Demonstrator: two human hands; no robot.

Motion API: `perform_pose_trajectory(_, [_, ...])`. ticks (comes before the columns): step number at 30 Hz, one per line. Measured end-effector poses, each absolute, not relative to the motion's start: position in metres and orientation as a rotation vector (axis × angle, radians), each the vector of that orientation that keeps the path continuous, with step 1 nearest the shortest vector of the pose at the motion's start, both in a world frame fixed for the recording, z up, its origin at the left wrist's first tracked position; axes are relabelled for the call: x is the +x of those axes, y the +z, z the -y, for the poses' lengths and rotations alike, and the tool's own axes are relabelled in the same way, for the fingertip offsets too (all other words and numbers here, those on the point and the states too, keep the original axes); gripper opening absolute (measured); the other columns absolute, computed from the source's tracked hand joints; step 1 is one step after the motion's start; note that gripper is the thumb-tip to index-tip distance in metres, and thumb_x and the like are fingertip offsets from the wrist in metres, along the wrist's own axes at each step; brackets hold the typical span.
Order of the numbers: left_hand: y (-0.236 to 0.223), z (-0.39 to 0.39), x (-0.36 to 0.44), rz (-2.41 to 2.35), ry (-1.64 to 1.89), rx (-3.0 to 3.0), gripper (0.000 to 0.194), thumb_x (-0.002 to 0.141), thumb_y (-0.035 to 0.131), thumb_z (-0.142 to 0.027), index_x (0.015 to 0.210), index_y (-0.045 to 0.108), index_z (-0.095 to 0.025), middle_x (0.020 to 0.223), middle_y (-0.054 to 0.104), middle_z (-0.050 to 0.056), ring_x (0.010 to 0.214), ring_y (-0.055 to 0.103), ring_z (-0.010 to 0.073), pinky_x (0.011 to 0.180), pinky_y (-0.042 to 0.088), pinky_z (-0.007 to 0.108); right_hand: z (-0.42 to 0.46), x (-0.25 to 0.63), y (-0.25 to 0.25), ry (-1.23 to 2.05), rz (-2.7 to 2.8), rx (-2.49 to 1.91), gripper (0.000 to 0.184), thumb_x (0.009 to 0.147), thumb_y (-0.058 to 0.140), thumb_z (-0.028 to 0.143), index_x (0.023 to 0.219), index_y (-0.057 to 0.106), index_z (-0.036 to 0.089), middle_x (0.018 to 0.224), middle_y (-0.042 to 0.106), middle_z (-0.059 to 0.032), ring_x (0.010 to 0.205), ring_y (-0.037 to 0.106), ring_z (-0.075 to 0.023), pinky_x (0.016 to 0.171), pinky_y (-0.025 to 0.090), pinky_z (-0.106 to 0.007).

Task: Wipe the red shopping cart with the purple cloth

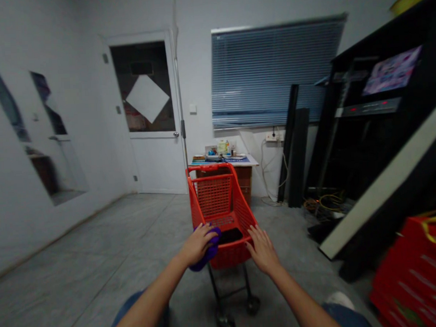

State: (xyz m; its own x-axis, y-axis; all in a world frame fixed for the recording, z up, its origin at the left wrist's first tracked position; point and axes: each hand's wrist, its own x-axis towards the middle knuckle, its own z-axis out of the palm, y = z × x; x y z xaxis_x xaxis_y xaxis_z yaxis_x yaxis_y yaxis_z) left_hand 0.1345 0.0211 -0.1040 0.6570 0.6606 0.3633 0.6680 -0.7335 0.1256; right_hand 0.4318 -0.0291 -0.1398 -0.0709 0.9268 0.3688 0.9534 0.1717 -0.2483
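Fingers of the left hand (198, 244) are curled closed over a soft purple item (212, 250), which is held against the near left edge of a red plastic shopping cart (214, 197). Exactly what the item is cannot be told. Fingers of the right hand (263, 250) are spread open, with nothing held, and their tips are rested on the near right rim of the cart. The cart is placed directly ahead of the hands, on a grey concrete floor (98, 241), and is carried on a dark metal frame with small black casters (225, 322). A flat black object (230, 235) is seen lying inside the basket, just beyond the purple item.

Beyond the cart, a wooden desk is stood against the far wall, and its surface (252, 161) is crowded with small packages and papers. A white door (156, 164) with a white diamond-shaped sheet (147, 98) on its glass is seen at the far left of the desk, and a blue window blind (279, 69) is hung to the right of it. Black panels (299, 155) are leaned against the wall on the right, beside a black rack (391, 71) fitted with a screen. Yellow cables (326, 203) are piled on the floor below the rack, and a red crate (414, 275) is seen in the near right corner.
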Motion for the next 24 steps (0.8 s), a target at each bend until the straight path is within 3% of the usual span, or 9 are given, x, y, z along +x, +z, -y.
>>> perform_pose_trajectory(9, [-0.082, -0.054, 0.126, 1.442, -0.710, -2.798, 0.033, 0.095, 0.046, -0.022, 0.125, 0.061, -0.024, 0.136, 0.062, 0.007, 0.131, 0.051, 0.0225, 0.120, 0.027, 0.052, 0.036, 0.411, -0.141, -0.053, 2.015, -1.770, 0.057, 0.101, 0.036, 0.043, 0.150, 0.042, 0.014, 0.155, 0.044, -0.0080, 0.149, 0.027, -0.0245, 0.123, 0.018, -0.048])
perform_pose_trajectory(15, [-0.128, 0.001, 0.171, 1.534, -0.853, -2.397, 0.031, 0.096, 0.046, -0.023, 0.121, 0.064, -0.022, 0.123, 0.067, 0.009, 0.127, 0.053, 0.0270, 0.118, 0.032, 0.051, 0.034, 0.398, -0.143, -0.074, 1.964, -1.804, 0.060, 0.101, 0.035, 0.046, 0.150, 0.041, 0.013, 0.154, 0.044, -0.0097, 0.149, 0.025, -0.0260, 0.122, 0.019, -0.048])
perform_pose_trajectory(18, [-0.150, 0.023, 0.194, 1.552, -0.912, -2.281, 0.038, 0.094, 0.046, -0.018, 0.130, 0.059, -0.022, 0.131, 0.064, 0.010, 0.128, 0.053, 0.0270, 0.116, 0.034, 0.051, 0.035, 0.402, -0.141, -0.087, 1.967, -1.802, 0.058, 0.101, 0.035, 0.046, 0.148, 0.045, 0.014, 0.152, 0.047, -0.0106, 0.149, 0.027, -0.0257, 0.122, 0.019, -0.047])
perform_pose_trajectory(24, [-0.147, 0.017, 0.195, 1.634, -0.926, -2.267, 0.040, 0.094, 0.046, -0.016, 0.131, 0.060, -0.022, 0.137, 0.062, 0.008, 0.134, 0.050, 0.0282, 0.119, 0.030, 0.053, 0.038, 0.398, -0.135, -0.082, 1.973, -1.800, 0.053, 0.102, 0.033, 0.044, 0.142, 0.053, 0.015, 0.147, 0.053, -0.0104, 0.147, 0.031, -0.0265, 0.122, 0.018, -0.047])
